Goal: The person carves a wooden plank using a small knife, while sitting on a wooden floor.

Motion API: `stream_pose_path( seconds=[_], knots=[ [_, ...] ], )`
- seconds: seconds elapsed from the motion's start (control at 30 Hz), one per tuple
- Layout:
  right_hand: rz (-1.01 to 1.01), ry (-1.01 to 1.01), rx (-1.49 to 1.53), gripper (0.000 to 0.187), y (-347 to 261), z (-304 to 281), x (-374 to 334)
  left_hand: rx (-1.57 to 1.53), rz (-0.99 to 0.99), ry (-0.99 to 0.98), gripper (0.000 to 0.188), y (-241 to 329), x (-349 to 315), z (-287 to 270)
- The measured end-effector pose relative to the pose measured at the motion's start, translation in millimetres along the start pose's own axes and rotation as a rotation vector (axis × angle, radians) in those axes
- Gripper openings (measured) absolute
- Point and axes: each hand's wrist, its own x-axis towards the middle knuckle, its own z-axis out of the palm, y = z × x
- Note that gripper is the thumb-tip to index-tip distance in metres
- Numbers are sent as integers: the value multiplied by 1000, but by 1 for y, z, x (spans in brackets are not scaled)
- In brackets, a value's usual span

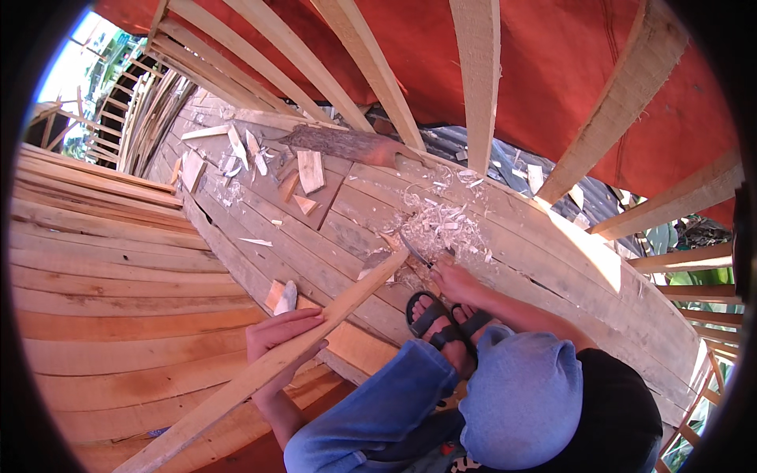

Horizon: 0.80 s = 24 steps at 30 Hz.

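Item: a long wooden batten, laid slantwise from the lower left of the view up to the middle of the plank floor of an unfinished wooden hull. It is clasped around its mid-length by the left hand, fingers wrapped over the top edge, so that the far tip is kept steady and pressed down on the planks. That tip is met by a blade, a knife or small chopper, gripped by its handle in the clenched right hand; the edge is set against the batten end, apparently for paring. A heap of pale wood shavings is spread just beyond the blade, toward the far side of the floor. A foot in a black sandal is planted just beside the right hand, and knees in blue trousers are drawn up, as suits a crouched working posture. Offcuts and a bark-edged slab are scattered near the far end of the floor. Curved frame ribs are raised along the right side, backed by a red tarpaulin. Stacked side planking is seen along the left edge.
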Motion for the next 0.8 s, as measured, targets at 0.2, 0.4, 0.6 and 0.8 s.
stream_pose_path(
  seconds=[0.2,0.4,0.6,0.8],
  knots=[
    [0,67,30,34,-15,-12,-8,-15,-10,-2,38,-7,-1,5],
    [-96,183,-15,30,2,-2,-5,-59,-42,-6,36,-8,1,8],
    [-61,179,-28,31,-3,-1,-5,-113,-61,-8,34,-15,0,2],
    [-52,171,-37,31,-8,-10,-3,-88,-75,-1,35,-10,0,3]
  ],
)
